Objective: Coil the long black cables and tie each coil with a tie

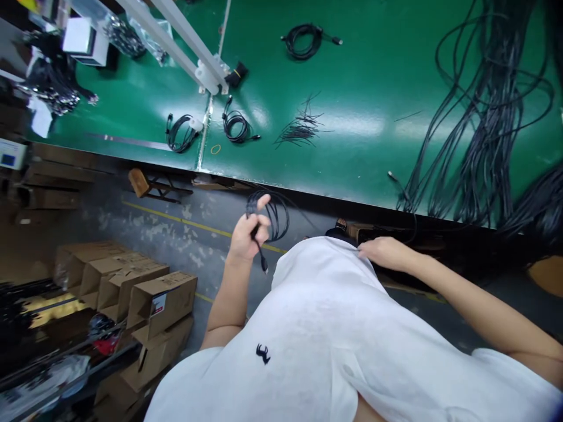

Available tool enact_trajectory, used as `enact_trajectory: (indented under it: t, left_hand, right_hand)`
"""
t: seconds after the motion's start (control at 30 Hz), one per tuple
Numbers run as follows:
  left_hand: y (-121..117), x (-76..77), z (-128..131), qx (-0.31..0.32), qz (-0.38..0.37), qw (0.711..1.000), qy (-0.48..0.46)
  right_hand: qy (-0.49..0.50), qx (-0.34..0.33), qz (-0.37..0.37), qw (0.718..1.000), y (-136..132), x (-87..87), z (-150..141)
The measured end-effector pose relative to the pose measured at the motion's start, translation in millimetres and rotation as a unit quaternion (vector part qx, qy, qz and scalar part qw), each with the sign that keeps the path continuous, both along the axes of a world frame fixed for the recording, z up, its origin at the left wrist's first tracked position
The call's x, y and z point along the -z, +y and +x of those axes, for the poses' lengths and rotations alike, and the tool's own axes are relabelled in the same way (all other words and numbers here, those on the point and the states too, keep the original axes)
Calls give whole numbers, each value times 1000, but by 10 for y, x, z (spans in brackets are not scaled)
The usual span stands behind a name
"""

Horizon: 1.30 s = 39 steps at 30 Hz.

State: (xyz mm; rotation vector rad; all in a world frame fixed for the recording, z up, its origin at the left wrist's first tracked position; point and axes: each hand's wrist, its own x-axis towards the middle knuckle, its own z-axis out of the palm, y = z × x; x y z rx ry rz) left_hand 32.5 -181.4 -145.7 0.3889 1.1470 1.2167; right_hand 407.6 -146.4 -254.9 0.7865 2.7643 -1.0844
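- We hold a looped black cable [284, 220] in our left hand [253, 231]; the fingers curl round it, with one finger poking up; this grip likely keeps the loops from springing apart.
- The looped cable hangs in the air, just off the front edge of the green table [360, 152]; one plug [264, 268] dangles below our fist, maybe so that it does not get caught in the loops.
- Our right hand [385, 252] is low by the front of our white shirt [325, 305]; its fingers point in toward the shirt, close together; we cannot tell if they pinch anything.
- Long black cables [497, 135] lie in a big heap on the right of the table, many bent near its front edge; that seems a handy place to reach them.
- Three wound cables sit on the table; one is far back [301, 57], one is near the front [237, 139], and one is across the seam to the left [176, 145]; each seems wound up so it stays neat.
- Thin black ties [303, 130] lie in a loose pile in the middle, perhaps to be easy to grab; a yellow rubber band [215, 153] lies left of them.
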Motion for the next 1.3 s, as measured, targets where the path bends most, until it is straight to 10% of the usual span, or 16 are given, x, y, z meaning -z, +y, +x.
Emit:
enact_trajectory:
  t: [0.2,0.37,0.57,0.77,0.87,1.03,1.17,1.3]
  left_hand:
    - [-32,292,555,286,-51,956,32]
    - [-141,246,583,385,-66,913,-119]
    - [-159,136,70,161,48,966,-197]
    - [-72,-61,-21,11,-12,994,-107]
    - [2,-81,-3,4,10,994,-109]
    - [75,244,106,35,-53,998,12]
    - [23,582,323,146,-57,984,83]
    - [2,687,495,320,-19,935,154]
  right_hand:
    - [138,7,17,990,233,-801,-850]
    - [176,40,-103,978,653,-616,-750]
    - [155,306,-99,934,647,174,22]
    - [42,336,-114,934,355,632,91]
    - [-47,296,-96,949,157,552,-58]
    - [-120,71,143,980,-31,39,-379]
    - [28,-113,170,979,7,-361,-788]
    - [68,-105,200,972,148,-537,-1106]
